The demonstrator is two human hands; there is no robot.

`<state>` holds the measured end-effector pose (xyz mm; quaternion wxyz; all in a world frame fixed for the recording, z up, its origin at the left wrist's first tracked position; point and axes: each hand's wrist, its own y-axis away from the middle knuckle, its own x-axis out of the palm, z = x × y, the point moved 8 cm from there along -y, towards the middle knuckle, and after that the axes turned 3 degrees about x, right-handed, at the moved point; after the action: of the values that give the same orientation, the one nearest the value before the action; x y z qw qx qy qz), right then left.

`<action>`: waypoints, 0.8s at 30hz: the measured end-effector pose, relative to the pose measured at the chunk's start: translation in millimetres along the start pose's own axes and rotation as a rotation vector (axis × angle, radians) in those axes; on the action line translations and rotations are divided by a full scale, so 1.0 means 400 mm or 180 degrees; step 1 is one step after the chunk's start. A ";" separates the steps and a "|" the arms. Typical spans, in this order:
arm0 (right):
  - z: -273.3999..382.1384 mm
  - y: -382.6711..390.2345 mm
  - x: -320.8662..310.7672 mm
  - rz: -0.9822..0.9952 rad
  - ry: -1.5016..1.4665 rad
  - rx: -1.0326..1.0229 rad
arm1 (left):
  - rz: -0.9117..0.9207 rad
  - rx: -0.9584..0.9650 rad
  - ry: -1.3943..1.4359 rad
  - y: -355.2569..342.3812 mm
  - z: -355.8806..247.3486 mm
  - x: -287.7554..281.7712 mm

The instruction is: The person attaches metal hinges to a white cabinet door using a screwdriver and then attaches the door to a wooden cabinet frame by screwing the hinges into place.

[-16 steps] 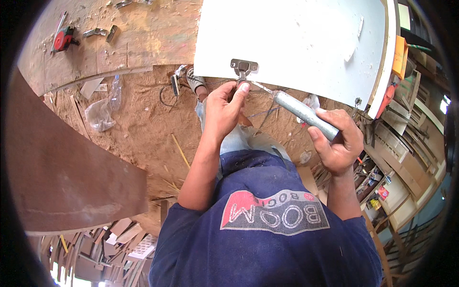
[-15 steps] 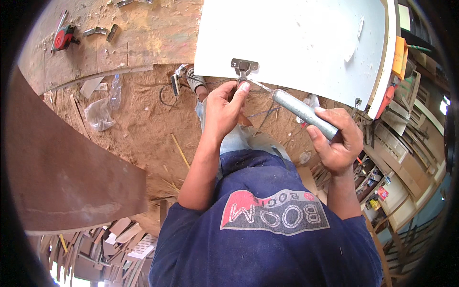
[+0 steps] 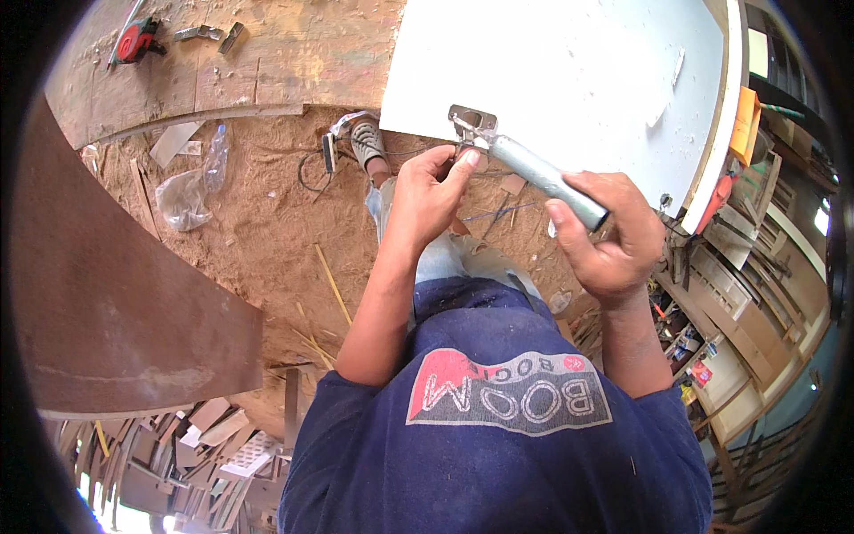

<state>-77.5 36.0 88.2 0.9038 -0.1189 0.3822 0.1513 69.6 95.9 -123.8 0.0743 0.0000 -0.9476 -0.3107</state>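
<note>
A silver-coloured metal cabinet hinge (image 3: 485,118) sits at the near edge of a flat white panel (image 3: 560,67), toward that edge's left end. The left hand (image 3: 431,187) has its grip pinched, thumb against fingers, on the near end of the hinge. The right hand (image 3: 614,236) has its grip wrapped around the right end of a grey, cylindrical-handled tool (image 3: 547,178), which slants toward the far left; its slender shank overlies the hinge, though whether the tip touches cannot be told. Left of the panel extends a brown wooden worktop (image 3: 311,67), bearing a red-and-black tape measure (image 3: 136,41) and, to its right, two small metal pieces (image 3: 198,33). Sandy brown ground (image 3: 267,214) lies nearer, below the worktop.
</note>
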 end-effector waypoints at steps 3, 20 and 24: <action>-0.046 0.040 -0.049 -0.0290 -0.0137 0.0474 | -0.0043 0.0036 0.0014 0.004 0.002 -0.004; -0.365 0.599 -0.210 -0.1979 -0.3668 0.3513 | -0.0643 0.1504 -0.1747 -0.005 -0.339 0.068; -0.350 0.700 -0.182 -0.1874 -0.4400 0.3575 | 0.0351 0.1690 -0.2669 -0.036 -0.335 0.316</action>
<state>-319.3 235.9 18.2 0.8574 0.3591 -0.2681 -0.2532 -37.1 -0.5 -7.8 -0.2994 -0.1561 -0.9409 -0.0276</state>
